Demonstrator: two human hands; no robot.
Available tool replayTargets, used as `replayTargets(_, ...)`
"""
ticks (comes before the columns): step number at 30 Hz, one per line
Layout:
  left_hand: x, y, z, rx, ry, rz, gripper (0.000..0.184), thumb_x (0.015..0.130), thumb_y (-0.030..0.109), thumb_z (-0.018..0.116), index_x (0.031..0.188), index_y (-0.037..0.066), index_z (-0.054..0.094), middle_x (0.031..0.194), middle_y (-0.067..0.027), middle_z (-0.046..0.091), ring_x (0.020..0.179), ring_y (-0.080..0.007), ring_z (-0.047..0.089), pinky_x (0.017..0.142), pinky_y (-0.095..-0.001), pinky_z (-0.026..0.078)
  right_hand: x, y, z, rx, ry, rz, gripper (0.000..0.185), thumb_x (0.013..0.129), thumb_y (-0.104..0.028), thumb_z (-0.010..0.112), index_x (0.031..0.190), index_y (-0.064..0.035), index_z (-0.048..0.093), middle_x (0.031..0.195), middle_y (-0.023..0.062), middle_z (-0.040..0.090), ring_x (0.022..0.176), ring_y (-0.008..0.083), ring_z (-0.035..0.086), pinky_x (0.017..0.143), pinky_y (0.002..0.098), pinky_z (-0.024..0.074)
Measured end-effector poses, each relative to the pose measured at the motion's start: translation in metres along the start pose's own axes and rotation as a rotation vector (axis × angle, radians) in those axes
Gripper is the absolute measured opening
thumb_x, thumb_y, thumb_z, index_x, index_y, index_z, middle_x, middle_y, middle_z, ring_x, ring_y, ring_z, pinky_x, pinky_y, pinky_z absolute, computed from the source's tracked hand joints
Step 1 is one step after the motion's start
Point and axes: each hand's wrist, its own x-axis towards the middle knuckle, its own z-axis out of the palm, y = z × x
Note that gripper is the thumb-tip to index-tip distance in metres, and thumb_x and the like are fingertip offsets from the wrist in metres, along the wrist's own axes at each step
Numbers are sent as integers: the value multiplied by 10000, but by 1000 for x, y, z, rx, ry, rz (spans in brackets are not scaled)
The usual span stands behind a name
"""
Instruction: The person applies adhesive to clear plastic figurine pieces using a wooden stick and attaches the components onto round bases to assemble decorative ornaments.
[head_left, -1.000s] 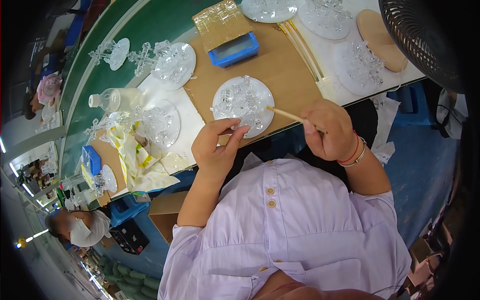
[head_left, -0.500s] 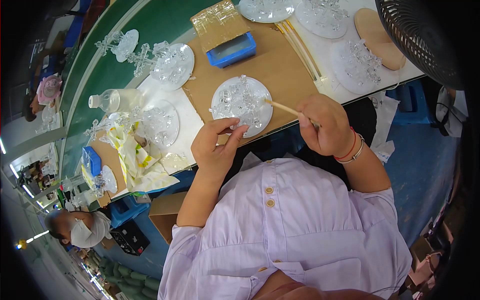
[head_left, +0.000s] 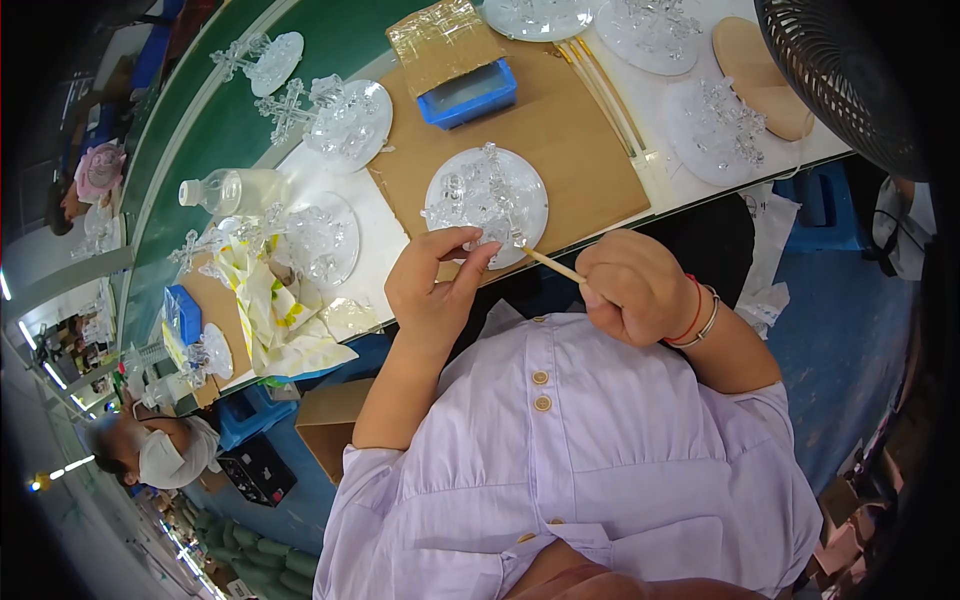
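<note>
A clear plastic ornament (head_left: 480,195) with many small crystal-like pieces stands on a round white base (head_left: 532,190), on a sheet of brown cardboard (head_left: 590,190). My left hand (head_left: 435,285) pinches the near left edge of the ornament between thumb and forefinger; the exact spot is partly hidden. Closed around a thin wooden-handled brush (head_left: 555,265), my right hand (head_left: 635,290) is to the right of the base. The brush's tip points left and reaches the base's near edge, at the ornament; whether it touches is too small to tell.
Behind the ornament sits a blue tray (head_left: 468,98) with a taped cardboard flap (head_left: 445,45). Similar brushes (head_left: 605,95) lie to its right. More ornaments (head_left: 345,125), a plastic bottle (head_left: 235,192) and crumpled patterned wrapping (head_left: 265,300) are at left. A fan (head_left: 840,80) stands at right.
My right hand has moved down and slightly left, bringing the brush tip from the ornament's right side to its near edge. My left hand keeps its pinch almost in place.
</note>
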Motion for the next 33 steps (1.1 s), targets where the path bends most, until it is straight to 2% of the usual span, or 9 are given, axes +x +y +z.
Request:
replayTargets(5, 0, 1, 0, -6, 0, 4, 266, 726, -43, 771, 945, -25, 621, 907, -108, 669, 780, -140, 652, 707, -237, 539, -3, 5, -3, 13, -11, 34, 120, 799, 57, 544, 883, -11, 490, 769, 140, 583, 591, 277, 559, 538, 349, 468)
replayTargets(8, 1, 2, -2, -2, -12, -24, 256, 742, -32, 761, 958, -23, 624, 916, -107, 672, 792, -143, 654, 716, -239, 535, -3, 14, -5, -98, 59, 74, 125, 811, 54, 546, 899, -10, 486, 774, 141, 586, 605, 288, 567, 550, 353, 472)
replayTargets(10, 4, 1, -2, 35, 3, 43, 206, 741, 28, 768, 912, 18, 653, 849, -90, 681, 689, -168, 656, 626, -250, 516, 2, 16, -7, -127, 112, 117, 125, 820, 48, 551, 907, -12, 483, 775, 142, 588, 613, 299, 572, 559, 360, 473)
replayTargets(16, 12, 5, -18, 83, -150, 50, 207, 751, 24, 748, 940, 49, 668, 888, -78, 693, 717, -178, 661, 660, -264, 519, 0, 6, -3, -74, 9, 27, 132, 814, 34, 569, 894, -15, 476, 765, 143, 582, 598, 293, 558, 542, 355, 458)
replayTargets(19, 11, 5, -17, 63, -145, 5, 214, 748, 28, 752, 943, 54, 667, 889, -76, 696, 728, -179, 667, 658, -266, 521, 2, -3, 1, 2, -32, 27, 117, 817, 27, 566, 879, -18, 478, 761, 138, 580, 592, 289, 552, 539, 354, 453)
replayTargets(23, 10, 4, -16, 39, -133, 1, 223, 743, 32, 758, 944, 53, 664, 876, -71, 697, 739, -177, 671, 659, -264, 522, 2, 1, 2, 14, -22, 16, 103, 817, 29, 561, 863, -20, 483, 763, 131, 581, 599, 289, 559, 550, 356, 460)
replayTargets(28, 13, 9, -20, 17, -144, 63, 222, 750, 9, 745, 950, 44, 657, 937, -100, 684, 763, -195, 669, 663, -262, 522, 8, 11, -4, -133, 67, 119, 104, 807, 25, 571, 881, -10, 507, 775, 134, 591, 638, 305, 584, 583, 361, 481)
replayTargets(32, 30, 8, -37, -20, -9, 75, 168, 772, 5, 719, 927, 37, 662, 966, -109, 677, 802, -213, 663, 699, -278, 518, 4, 9, -9, -71, 10, 76, 112, 808, 26, 564, 907, -7, 525, 788, 141, 600, 647, 305, 588, 600, 365, 489)
replayTargets(33, 42, 9, -45, 109, 33, 163, 118, 790, 14, 702, 901, 33, 667, 959, -107, 679, 820, -217, 660, 717, -284, 513, 3, 9, -13, -55, 10, 120, 106, 816, 24, 557, 914, -7, 530, 788, 144, 604, 645, 301, 590, 599, 362, 489)
